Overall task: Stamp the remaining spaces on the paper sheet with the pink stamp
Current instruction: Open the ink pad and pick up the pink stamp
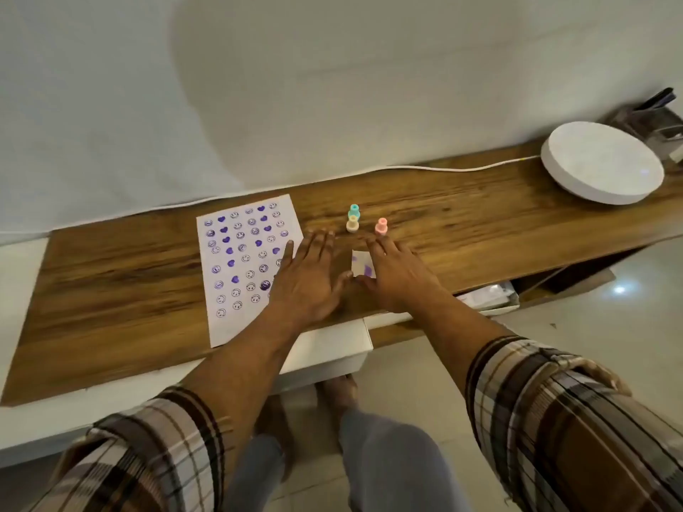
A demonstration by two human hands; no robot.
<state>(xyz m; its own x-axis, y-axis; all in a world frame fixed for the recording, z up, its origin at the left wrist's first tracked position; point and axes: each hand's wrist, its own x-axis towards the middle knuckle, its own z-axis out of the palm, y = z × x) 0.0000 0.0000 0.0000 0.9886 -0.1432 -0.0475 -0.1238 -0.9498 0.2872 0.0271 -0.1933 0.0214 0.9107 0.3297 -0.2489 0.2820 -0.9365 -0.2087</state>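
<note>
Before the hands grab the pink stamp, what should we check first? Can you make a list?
1. Pink stamp upright, nothing blocking it: ok.
2. Right hand empty, near the stamp: ok.
3. Left hand empty; covers the sheet's right edge, should shift: not ok.
4. Sheet lies flat, with blank room at the bottom: ok.
5. Teal stamp and cream stamp stand apart from the pink one: ok.
6. Ink on the pink stamp: cannot tell.

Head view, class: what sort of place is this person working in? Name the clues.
Probably a room in a home, not a workshop: a long wooden shelf against a plain wall, a tiled floor below, and a round white lamp-like device on a cord. The stamped paper sheet suggests a casual craft corner.
</note>
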